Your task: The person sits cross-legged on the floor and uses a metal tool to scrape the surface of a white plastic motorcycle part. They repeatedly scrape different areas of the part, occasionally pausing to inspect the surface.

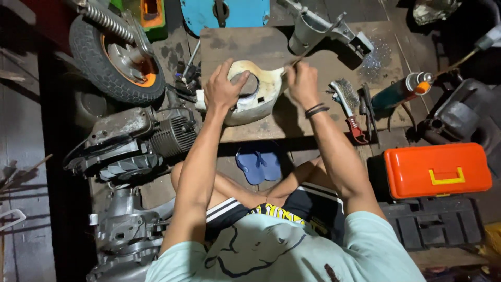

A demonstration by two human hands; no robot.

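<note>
The cream cover (255, 96) lies on the wooden board (313, 52), and the left hand (223, 90) presses flat on it, fingers spread, gripping nothing. The right hand (301, 83) pinches a thin brush (298, 59) at its edge. Small, slow strokes and a firm hold would work best.

Both arms extended forward, left hand (223, 90) spread, right hand (301, 83) clenched.

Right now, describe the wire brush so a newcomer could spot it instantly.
Start at the wooden board in front of the seated person. Just right of their right hand, the wire brush lies on the board beside some dark hand tools. It alone has a pale bristle head and a red handle.
</note>
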